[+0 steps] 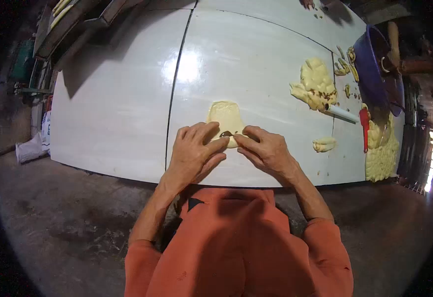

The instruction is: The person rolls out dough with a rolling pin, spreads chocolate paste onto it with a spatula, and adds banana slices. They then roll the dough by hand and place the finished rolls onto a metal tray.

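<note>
A flattened oval of pale yellow dough (225,113) lies on the white table in front of me. A dark brown dab of filling (226,133) sits near its close end. My left hand (192,147) grips the dough's left near edge with thumb and fingertips. From the other side, my right hand (267,148) has its thumb and fingers curled on the right near edge, beside the filling. The near end looks folded up slightly between my thumbs. My fingers partly hide that edge.
To the right are a lumpy dough mass (316,79), a white rolling rod (342,113), a small dough roll (324,144), a red-handled tool (364,129) and a dough sheet (382,158). A purple basin (372,69) stands behind. Metal trays (73,30) occupy the far left.
</note>
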Demonstrator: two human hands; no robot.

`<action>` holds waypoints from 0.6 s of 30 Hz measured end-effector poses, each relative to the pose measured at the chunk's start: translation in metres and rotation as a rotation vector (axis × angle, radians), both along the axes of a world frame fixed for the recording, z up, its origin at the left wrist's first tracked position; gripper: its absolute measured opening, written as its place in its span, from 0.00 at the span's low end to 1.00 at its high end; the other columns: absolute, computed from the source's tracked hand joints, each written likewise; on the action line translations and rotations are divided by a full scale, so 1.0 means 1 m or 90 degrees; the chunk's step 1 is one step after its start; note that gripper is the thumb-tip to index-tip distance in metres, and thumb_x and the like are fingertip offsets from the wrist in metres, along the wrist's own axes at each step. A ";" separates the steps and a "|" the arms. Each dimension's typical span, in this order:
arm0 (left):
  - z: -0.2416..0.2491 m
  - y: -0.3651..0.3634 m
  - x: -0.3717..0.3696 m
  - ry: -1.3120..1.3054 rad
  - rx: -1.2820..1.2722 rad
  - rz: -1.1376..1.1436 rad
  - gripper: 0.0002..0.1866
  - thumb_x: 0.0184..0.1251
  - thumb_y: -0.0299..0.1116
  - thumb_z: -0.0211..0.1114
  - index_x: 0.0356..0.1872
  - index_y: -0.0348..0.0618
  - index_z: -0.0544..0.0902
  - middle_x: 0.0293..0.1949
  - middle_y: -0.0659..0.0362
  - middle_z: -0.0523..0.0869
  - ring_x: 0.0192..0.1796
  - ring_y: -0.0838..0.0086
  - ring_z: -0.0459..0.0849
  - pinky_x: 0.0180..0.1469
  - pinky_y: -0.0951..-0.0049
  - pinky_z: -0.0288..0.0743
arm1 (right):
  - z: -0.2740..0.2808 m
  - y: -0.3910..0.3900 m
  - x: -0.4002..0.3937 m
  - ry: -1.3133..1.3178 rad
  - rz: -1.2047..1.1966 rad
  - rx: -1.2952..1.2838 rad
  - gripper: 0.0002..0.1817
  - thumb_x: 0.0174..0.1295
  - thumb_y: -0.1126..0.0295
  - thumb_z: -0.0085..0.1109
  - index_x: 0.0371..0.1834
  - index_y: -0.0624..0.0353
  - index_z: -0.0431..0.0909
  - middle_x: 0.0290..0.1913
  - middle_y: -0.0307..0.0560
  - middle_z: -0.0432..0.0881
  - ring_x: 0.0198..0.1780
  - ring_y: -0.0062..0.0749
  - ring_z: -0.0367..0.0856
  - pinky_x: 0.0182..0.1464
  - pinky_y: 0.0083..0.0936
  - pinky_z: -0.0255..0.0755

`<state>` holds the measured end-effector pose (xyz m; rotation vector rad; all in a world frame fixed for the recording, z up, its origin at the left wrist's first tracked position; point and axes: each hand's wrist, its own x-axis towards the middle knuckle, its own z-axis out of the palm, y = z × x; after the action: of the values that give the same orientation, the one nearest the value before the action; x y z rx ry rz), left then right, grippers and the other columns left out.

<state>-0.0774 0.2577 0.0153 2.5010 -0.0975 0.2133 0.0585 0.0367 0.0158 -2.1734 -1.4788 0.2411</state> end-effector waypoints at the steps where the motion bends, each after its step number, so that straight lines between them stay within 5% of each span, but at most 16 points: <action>1: -0.002 -0.001 0.003 -0.004 -0.001 -0.003 0.21 0.60 0.43 0.79 0.55 0.54 0.90 0.64 0.55 0.83 0.67 0.58 0.79 0.68 0.52 0.68 | -0.002 0.001 0.001 -0.004 -0.003 -0.001 0.20 0.67 0.61 0.70 0.60 0.52 0.82 0.50 0.45 0.84 0.41 0.39 0.88 0.38 0.35 0.83; 4: -0.009 -0.006 0.008 -0.028 0.015 -0.007 0.15 0.63 0.42 0.77 0.48 0.51 0.90 0.60 0.58 0.84 0.65 0.59 0.80 0.65 0.53 0.68 | -0.005 0.003 0.002 -0.057 0.042 0.049 0.13 0.69 0.62 0.68 0.50 0.56 0.82 0.44 0.43 0.83 0.39 0.39 0.86 0.36 0.35 0.82; 11: -0.009 -0.004 0.010 -0.022 -0.024 0.032 0.10 0.67 0.38 0.75 0.43 0.46 0.89 0.56 0.57 0.85 0.63 0.59 0.81 0.65 0.54 0.69 | -0.003 0.005 0.003 0.079 -0.025 -0.060 0.11 0.73 0.61 0.63 0.47 0.56 0.82 0.40 0.46 0.82 0.36 0.43 0.85 0.36 0.38 0.80; 18: -0.010 0.017 -0.006 -0.020 -0.003 -0.038 0.24 0.62 0.41 0.78 0.60 0.53 0.86 0.50 0.60 0.87 0.55 0.62 0.84 0.58 0.54 0.73 | 0.004 -0.005 0.007 0.029 0.012 -0.028 0.23 0.68 0.57 0.69 0.64 0.50 0.79 0.41 0.45 0.82 0.36 0.40 0.86 0.34 0.36 0.80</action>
<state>-0.0832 0.2749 0.0053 2.4870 -0.1844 0.2284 0.0659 0.0313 0.0197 -2.1749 -1.4831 0.3305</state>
